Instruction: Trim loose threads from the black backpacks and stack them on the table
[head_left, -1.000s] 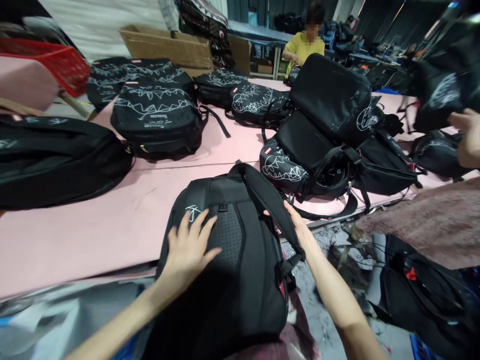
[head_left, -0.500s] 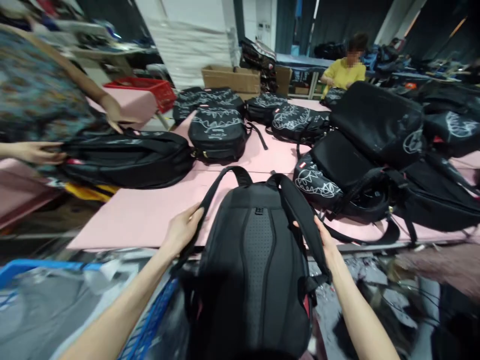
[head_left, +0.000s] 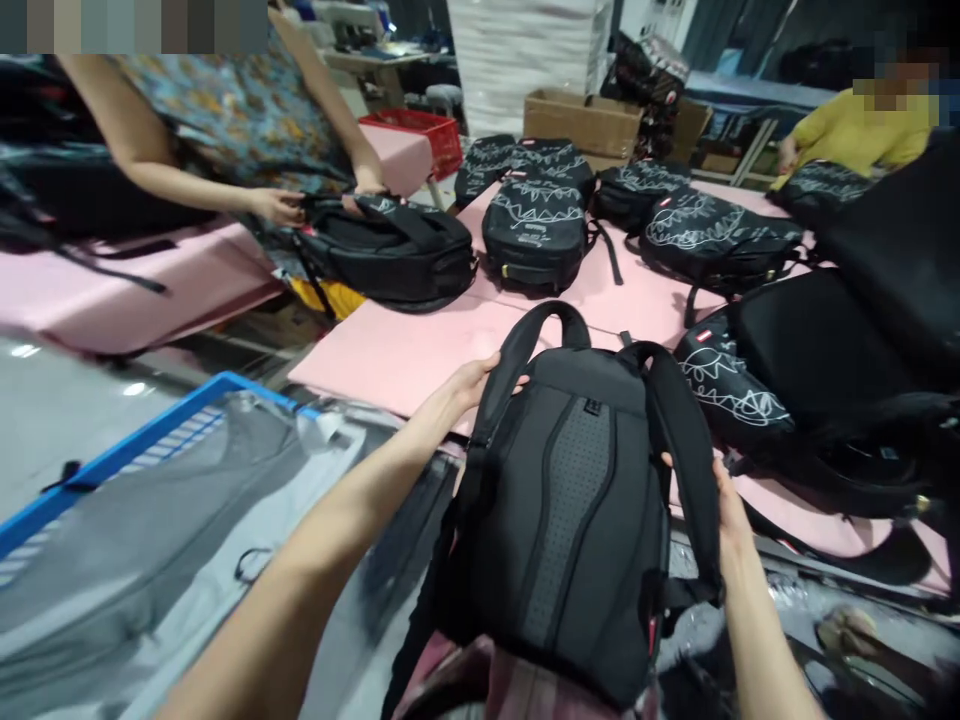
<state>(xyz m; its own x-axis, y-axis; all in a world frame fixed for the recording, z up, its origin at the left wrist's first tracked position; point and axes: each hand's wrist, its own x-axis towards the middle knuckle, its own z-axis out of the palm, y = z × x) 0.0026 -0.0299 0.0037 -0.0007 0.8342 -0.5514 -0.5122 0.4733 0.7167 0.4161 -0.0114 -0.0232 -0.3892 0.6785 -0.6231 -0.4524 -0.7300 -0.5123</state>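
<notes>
A black backpack is in front of me with its padded back panel facing up and its top end at the pink table. My left hand is closed round its left shoulder strap. On the other side, my right hand grips the right shoulder strap, with fingertips showing at the strap's inner edge. Both straps are lifted off the panel. The bag's lower end hangs past the table edge, close to my body.
A blue crate with grey material stands at lower left. Several black backpacks with white drawings, one a printed backpack, lie across the table. At left, a person in a patterned top handles a black backpack. A person in yellow is at back right.
The view has swung left and down, so the table and bags appear farther right. My hands keep their hold on the straps. The backpack's lower end now shows nearer my body.
</notes>
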